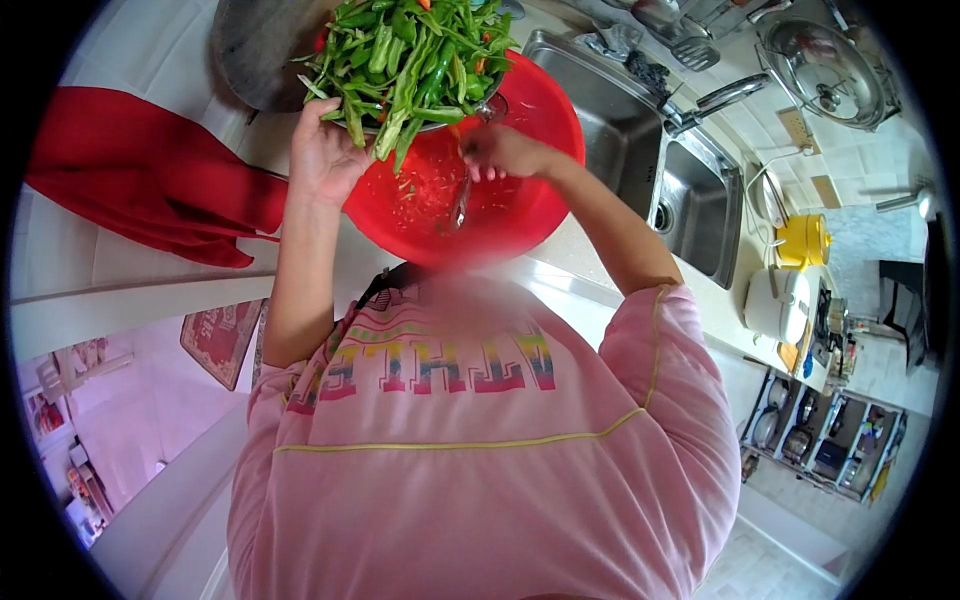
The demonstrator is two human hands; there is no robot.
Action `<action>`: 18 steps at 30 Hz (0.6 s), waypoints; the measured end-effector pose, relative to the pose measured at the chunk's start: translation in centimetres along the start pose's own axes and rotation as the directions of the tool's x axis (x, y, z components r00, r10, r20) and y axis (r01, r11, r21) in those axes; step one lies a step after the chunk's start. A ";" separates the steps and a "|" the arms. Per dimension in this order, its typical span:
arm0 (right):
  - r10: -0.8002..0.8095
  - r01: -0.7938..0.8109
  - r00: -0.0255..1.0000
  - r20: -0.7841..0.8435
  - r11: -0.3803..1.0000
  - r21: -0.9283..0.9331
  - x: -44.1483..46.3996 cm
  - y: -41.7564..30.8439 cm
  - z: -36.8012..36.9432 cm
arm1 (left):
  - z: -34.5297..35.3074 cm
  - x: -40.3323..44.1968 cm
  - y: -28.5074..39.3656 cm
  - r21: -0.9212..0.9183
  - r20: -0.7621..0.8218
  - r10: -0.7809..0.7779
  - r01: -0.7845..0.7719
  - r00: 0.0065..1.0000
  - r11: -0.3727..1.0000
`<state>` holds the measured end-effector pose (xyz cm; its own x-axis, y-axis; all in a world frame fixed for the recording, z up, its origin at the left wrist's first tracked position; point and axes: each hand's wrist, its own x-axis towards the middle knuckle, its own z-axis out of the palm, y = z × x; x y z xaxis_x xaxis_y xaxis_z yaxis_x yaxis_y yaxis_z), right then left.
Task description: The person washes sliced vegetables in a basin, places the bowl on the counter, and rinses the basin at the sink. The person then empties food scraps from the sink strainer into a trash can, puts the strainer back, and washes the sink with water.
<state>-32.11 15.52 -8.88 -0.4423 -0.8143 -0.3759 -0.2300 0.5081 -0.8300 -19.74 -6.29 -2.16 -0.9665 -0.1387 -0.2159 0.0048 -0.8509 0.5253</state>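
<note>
The left hand (325,160) grips the near left edge of a bowl (436,126) heaped with cut green peppers (410,60), at the far left over the red basin (545,110), while the right hand (500,152) curls around a shiny tool (460,207) (blurred, so I can't say what kind). I'd judge the cutting nearly done, with only scraps showing in the basin; the next move calls for keeping that overfull bowl level.
</note>
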 end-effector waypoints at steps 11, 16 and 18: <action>-0.193 0.208 0.977 0.086 0.804 -0.557 1.1 0.0 9.4 | 0.2 0.2 -0.2 0.005 -0.025 -0.028 0.028 0.999 1.000; -0.111 0.105 0.994 -0.010 0.961 -0.258 0.0 -2.4 5.2 | 0.5 -0.1 -0.2 0.003 -0.030 -0.026 0.026 0.999 1.000; -0.135 0.134 0.990 -0.041 0.991 -0.026 -1.3 -2.9 3.0 | 0.5 -0.2 0.0 0.008 -0.038 -0.017 0.017 0.999 1.000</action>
<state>-28.31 14.24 -7.18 -0.4422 -0.8632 -0.2437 -0.3091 0.4017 -0.8620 -19.69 -5.98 -1.70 -0.9560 -0.1435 -0.2560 -0.0139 -0.8492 0.5279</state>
